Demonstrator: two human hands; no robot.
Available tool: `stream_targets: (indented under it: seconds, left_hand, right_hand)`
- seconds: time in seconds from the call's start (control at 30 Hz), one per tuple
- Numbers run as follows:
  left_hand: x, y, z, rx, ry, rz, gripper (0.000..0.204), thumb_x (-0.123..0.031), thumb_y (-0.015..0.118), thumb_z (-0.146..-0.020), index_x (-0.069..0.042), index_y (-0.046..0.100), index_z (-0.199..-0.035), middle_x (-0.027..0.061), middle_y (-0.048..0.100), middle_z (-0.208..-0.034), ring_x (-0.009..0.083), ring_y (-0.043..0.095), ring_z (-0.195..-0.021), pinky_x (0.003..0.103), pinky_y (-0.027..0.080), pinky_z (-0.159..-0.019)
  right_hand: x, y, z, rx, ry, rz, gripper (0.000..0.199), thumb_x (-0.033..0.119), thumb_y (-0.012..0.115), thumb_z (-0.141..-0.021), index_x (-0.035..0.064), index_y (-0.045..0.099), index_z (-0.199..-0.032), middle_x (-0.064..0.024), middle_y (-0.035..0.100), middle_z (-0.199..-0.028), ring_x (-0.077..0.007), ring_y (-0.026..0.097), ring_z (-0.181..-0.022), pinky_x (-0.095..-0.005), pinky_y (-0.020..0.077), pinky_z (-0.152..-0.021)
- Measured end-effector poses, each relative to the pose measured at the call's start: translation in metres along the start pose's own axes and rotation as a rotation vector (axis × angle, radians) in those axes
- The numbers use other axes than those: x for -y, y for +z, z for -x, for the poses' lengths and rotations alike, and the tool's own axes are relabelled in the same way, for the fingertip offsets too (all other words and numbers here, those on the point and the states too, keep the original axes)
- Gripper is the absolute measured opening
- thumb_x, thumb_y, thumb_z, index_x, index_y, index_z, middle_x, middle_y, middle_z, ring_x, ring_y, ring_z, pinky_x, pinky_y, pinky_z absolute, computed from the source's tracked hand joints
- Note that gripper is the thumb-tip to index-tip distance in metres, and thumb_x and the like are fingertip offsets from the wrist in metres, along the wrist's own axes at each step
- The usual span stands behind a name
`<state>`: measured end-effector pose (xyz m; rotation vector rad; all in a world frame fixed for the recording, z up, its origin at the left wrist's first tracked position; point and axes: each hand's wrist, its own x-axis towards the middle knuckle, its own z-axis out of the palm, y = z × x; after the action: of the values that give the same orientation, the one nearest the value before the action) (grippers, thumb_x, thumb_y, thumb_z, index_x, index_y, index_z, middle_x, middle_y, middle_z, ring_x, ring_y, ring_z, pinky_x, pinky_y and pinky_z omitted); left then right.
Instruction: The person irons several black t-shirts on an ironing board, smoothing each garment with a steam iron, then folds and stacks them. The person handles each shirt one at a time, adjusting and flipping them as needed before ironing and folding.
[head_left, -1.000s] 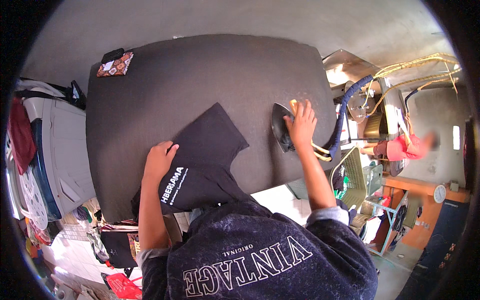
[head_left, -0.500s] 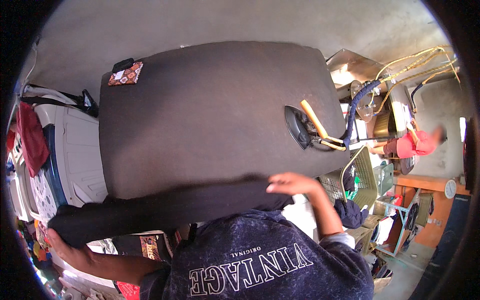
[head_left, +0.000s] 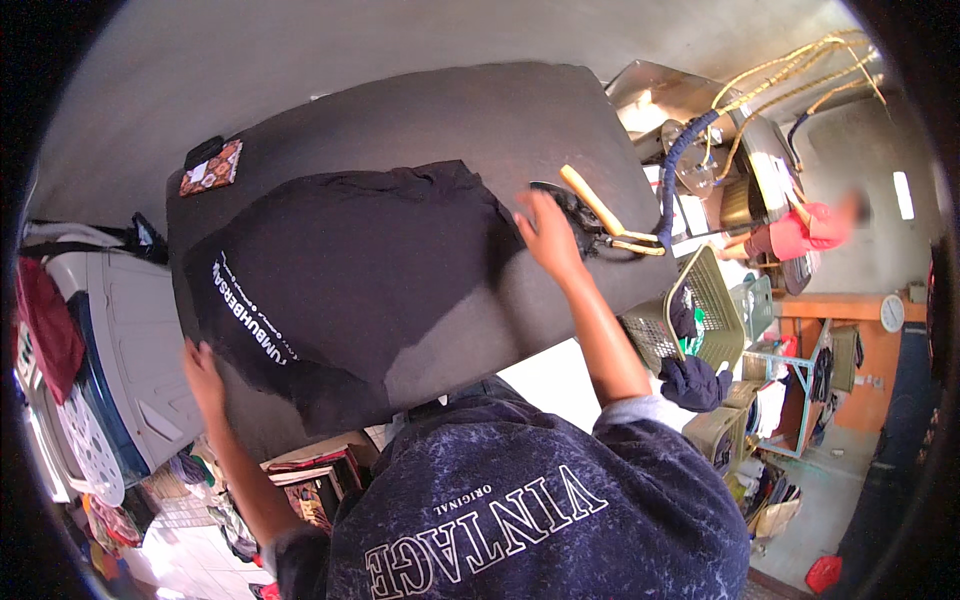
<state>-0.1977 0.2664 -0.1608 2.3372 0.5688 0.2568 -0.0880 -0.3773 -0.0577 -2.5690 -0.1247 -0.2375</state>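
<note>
Black garment (head_left: 350, 290) lies spread flat on the dark padded counter (head_left: 420, 120). Left hand (head_left: 203, 372) pins its near-left edge, grip closed on the hem. Right hand (head_left: 548, 232), fingers open, rests at the garment's right edge, touching the iron (head_left: 580, 215).

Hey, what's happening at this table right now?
A person is standing at a dark padded ironing table with a black T-shirt spread flat across it. Their left hand is at the shirt's near left edge, and their right hand is reaching toward the iron with the yellow handle that sits on the table's right end. A green laundry basket stands just past that end.
</note>
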Motion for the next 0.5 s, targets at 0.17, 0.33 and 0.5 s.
stream_targets:
  seconds: [0.17, 0.33, 0.5]
  left_hand:
    - [-0.035, 0.064, 0.147, -0.007, -0.603, 0.507, 0.051, -0.037, 0.062, -0.094, -0.008, 0.047, -0.132, 0.0076, 0.058, -0.111, 0.0184, 0.055, -0.1, 0.031, 0.046, -0.082]
    - [-0.037, 0.081, 0.138, 0.039, -0.718, 0.825, 0.053, -0.032, 0.066, -0.092, 0.001, 0.048, -0.129, 0.0077, 0.061, -0.116, 0.0204, 0.061, -0.096, 0.032, 0.049, -0.083]
    - [-0.096, 0.052, 0.118, 0.236, -0.826, 1.203, 0.041, -0.025, 0.063, -0.093, 0.001, 0.053, -0.123, 0.0101, 0.063, -0.116, 0.024, 0.063, -0.102, 0.038, 0.052, -0.088]
  right_hand:
    - [-0.04, 0.027, 0.082, 0.071, 0.564, -0.109, 0.032, 0.02, 0.064, -0.088, 0.0, 0.054, -0.112, -0.0213, 0.06, -0.107, -0.04, 0.06, -0.098, -0.0464, 0.0498, -0.079]
    - [-0.026, 0.064, 0.041, -0.19, 0.358, 0.187, 0.03, 0.026, 0.065, -0.088, 0.0015, 0.054, -0.102, -0.0208, 0.059, -0.102, -0.0376, 0.061, -0.094, -0.0458, 0.0513, -0.076]
    - [-0.069, 0.083, 0.015, -0.148, 0.369, 0.373, 0.022, 0.022, 0.064, -0.088, 0.0029, 0.052, -0.089, -0.018, 0.06, -0.093, -0.0379, 0.06, -0.093, -0.0459, 0.051, -0.075]
